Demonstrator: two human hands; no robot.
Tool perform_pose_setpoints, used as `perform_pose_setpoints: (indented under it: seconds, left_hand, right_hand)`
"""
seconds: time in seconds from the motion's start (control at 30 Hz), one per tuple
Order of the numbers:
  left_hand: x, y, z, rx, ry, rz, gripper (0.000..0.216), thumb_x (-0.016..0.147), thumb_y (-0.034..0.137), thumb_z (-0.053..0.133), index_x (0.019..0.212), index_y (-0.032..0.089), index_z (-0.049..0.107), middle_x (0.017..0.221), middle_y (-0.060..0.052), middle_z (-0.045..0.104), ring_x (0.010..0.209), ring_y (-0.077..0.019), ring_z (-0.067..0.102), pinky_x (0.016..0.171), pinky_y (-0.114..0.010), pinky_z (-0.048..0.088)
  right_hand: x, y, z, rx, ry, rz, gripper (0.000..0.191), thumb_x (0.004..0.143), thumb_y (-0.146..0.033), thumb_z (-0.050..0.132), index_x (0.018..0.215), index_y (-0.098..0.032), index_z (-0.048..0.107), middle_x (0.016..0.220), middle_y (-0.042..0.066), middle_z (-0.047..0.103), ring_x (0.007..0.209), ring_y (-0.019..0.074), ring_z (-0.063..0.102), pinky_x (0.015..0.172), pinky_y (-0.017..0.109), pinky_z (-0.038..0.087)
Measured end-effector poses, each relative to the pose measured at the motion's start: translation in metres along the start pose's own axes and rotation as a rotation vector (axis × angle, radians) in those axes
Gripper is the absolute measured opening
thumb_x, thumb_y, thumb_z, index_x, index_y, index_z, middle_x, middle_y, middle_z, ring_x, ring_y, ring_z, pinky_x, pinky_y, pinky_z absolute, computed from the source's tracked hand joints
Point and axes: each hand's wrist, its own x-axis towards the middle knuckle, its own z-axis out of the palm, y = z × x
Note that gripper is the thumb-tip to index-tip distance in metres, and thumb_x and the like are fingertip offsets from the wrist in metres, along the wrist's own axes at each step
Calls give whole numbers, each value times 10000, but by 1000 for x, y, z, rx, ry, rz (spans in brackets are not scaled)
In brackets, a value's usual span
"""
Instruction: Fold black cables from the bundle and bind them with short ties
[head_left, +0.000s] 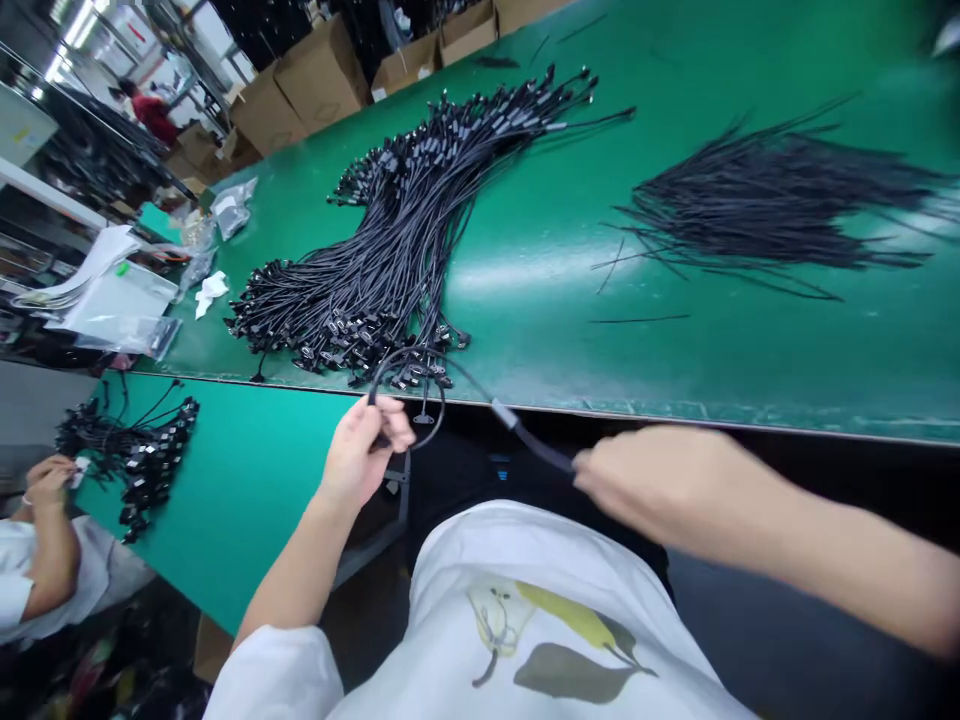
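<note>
A black cable (471, 377) is looped in my left hand (367, 440), whose fingers are closed around it. From the loop it runs right, past a pale grey sleeve (504, 413), to my right hand (645, 475). That hand is closed on the cable's other end and smeared by motion; the tip is hidden inside it. Both hands are in front of the green table's edge. Just beyond my left hand lies a large bundle of black cables (405, 220) with connectors at both ends.
Thin black strips (780, 200) lie heaped on the green table (540, 330) at right. Cardboard boxes (322, 75) line the far side. Plastic bags (232, 208) and papers (112, 285) are at left. A co-worker's hand (51, 480) is beside another cable pile (150, 450).
</note>
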Motion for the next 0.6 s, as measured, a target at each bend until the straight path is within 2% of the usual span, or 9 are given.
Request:
perform_pose_setpoints:
  seconds: [0.07, 0.13, 0.2, 0.23, 0.3, 0.37, 0.43, 0.53, 0.6]
  left_hand:
    - [4, -11, 18, 265, -94, 36, 271, 892, 409, 595, 947, 166, 702, 885, -78, 712, 824, -169, 669, 718, -262, 527]
    - [2, -20, 33, 462, -305, 7, 296, 913, 413, 554, 965, 165, 706, 1004, -105, 712, 965, -215, 651, 864, -329, 498]
    - [-1, -24, 41, 521, -478, -65, 305, 925, 415, 530, 918, 159, 696, 889, -90, 712, 885, -205, 647, 856, -335, 483]
    - [-2, -26, 43, 488, -513, -101, 310, 927, 424, 525, 904, 157, 681, 776, -67, 690, 785, -185, 635, 808, -327, 486]
    - [-2, -28, 45, 334, -503, -152, 312, 912, 451, 548, 882, 155, 643, 592, -4, 587, 593, -136, 550, 705, -309, 478]
    - [1, -32, 46, 128, -459, -186, 334, 868, 491, 604, 830, 159, 607, 506, 52, 463, 476, -93, 431, 634, -292, 459]
    - [4, -37, 50, -23, -394, -239, 355, 841, 507, 635, 769, 165, 578, 499, 76, 397, 435, -69, 361, 610, -286, 448]
    - [5, -49, 57, -65, -326, -337, 396, 825, 531, 640, 727, 150, 590, 612, 13, 514, 552, -109, 493, 736, -340, 477]
    - [3, -58, 60, -65, -297, -396, 439, 826, 561, 620, 699, 142, 594, 693, -32, 567, 687, -158, 565, 836, -374, 466]
  right_hand:
    - [12, -21, 4, 211, -49, -162, 378, 966, -217, 384, 618, -195, 530, 547, -16, 519, 486, 114, 446, 524, 294, 311]
    - [25, -28, 6, 321, -20, -130, 362, 970, -244, 399, 642, -188, 542, 557, -23, 520, 496, 100, 433, 522, 283, 299]
    - [36, -21, 8, 375, 76, 12, 347, 970, -298, 432, 670, -183, 564, 575, -18, 532, 516, 96, 438, 525, 271, 293]
    - [40, -14, 11, 421, 127, 104, 338, 967, -329, 452, 689, -181, 574, 597, -12, 544, 536, 95, 452, 536, 260, 305]
    - [45, -3, 21, 561, 237, 294, 301, 945, -413, 504, 784, -178, 602, 714, 17, 594, 633, 110, 507, 598, 244, 365]
    - [46, 1, 37, 741, 320, 465, 327, 895, -496, 560, 935, -175, 607, 848, 51, 617, 753, 144, 544, 679, 262, 421]
    - [47, -4, 53, 985, 291, 608, 368, 901, -529, 525, 964, -172, 590, 820, 39, 601, 741, 145, 541, 681, 271, 439]
    - [48, -16, 69, 1312, 253, 827, 370, 935, -480, 461, 749, -170, 537, 613, -33, 462, 534, 80, 411, 524, 214, 355]
    - [49, -21, 74, 1501, 286, 938, 374, 893, -480, 533, 689, -169, 493, 569, -63, 365, 470, 50, 291, 442, 191, 245]
